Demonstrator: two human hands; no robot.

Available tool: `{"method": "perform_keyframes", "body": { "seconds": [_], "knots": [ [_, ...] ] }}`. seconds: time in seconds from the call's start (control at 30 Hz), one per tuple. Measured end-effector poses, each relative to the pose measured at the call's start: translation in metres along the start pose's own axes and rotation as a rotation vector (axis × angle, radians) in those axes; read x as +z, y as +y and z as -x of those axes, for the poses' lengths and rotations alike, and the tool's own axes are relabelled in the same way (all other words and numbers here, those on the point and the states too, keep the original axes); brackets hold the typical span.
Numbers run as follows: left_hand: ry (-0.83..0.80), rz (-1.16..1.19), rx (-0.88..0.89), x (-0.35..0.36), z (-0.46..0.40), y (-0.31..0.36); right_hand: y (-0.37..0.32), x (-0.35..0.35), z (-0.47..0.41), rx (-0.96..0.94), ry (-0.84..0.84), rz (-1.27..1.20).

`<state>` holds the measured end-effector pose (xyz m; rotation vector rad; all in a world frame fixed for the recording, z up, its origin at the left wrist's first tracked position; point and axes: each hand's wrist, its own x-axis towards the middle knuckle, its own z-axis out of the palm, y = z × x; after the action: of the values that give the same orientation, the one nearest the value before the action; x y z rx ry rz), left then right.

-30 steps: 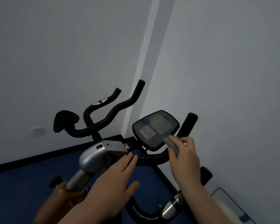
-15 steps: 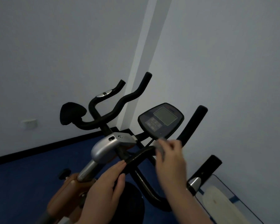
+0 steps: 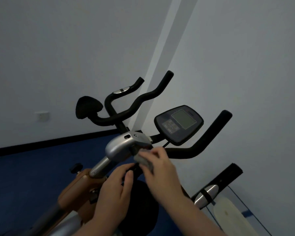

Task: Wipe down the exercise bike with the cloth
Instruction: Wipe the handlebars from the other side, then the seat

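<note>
Below the console (image 3: 179,124), at the handlebar stem, the right hand (image 3: 162,172) is pinching a soft, light grey cloth (image 3: 143,161), bunching it easily against the stiff bar; the left hand (image 3: 112,189) is curling round the exercise bike (image 3: 121,147) beside it, steadying

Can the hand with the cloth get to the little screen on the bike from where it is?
Probably yes. The right hand holds the cloth on the handlebar just below the screen, and nothing shows in the gap between them, so it looks like a short lift upward.
</note>
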<state>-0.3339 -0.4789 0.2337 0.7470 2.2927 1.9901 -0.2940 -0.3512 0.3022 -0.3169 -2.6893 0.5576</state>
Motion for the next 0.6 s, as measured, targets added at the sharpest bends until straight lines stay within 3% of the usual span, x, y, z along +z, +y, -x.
{"method": "perform_keyframes", "body": {
  "seconds": [0.07, 0.2, 0.3, 0.37, 0.5, 0.53, 0.6],
  "knots": [
    [0.025, -0.017, -0.010, -0.001, 0.002, 0.000, 0.006, -0.024, -0.015, -0.015, -0.099, -0.062],
    [0.069, -0.070, -0.059, 0.002, 0.004, 0.000, 0.044, -0.079, -0.046, 0.115, 0.152, 0.126],
    [0.092, -0.131, -0.081, 0.003, 0.005, 0.000, 0.039, -0.052, -0.031, 0.108, 0.197, 0.369],
    [0.107, -0.175, -0.086, 0.004, 0.005, -0.001, 0.022, -0.022, -0.012, 0.019, 0.173, 0.263],
    [0.126, -0.188, -0.056, 0.006, 0.009, -0.002, 0.005, -0.007, 0.001, -0.206, -0.165, -0.090],
    [0.133, -0.203, -0.052, 0.006, 0.009, -0.001, 0.010, -0.018, -0.008, -0.215, -0.182, -0.127],
    [0.143, -0.228, -0.065, 0.007, 0.008, 0.000, 0.031, -0.047, -0.033, -0.148, -0.041, -0.094]
  ]
}}
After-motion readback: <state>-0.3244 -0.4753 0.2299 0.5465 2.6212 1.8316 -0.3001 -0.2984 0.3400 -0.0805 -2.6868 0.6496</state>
